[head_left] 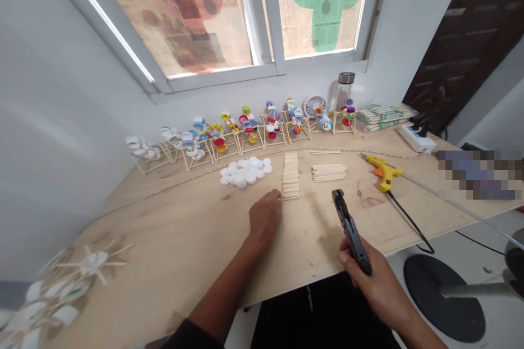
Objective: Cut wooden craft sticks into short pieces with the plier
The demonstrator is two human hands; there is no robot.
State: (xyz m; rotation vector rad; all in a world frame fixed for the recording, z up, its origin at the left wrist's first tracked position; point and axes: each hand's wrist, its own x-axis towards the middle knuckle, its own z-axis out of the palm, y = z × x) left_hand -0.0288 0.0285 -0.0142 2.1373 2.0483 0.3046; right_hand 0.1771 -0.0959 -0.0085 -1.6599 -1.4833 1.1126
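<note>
Black pliers (349,226) sit gripped in my right hand (368,283), held up over the near edge of the plywood tabletop (184,240). My left hand (264,218) rests on the wood, curled, holding nothing I can see, just beside a stack of craft sticks (291,175). A heap of white bottle caps (243,172) lies near it, and a yellow glue gun (382,172) lies off to the right.

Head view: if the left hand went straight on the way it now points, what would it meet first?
The left hand would most likely meet the stack of wooden sticks first, near the stack's near end, though depth is hard to judge from this view.
</note>
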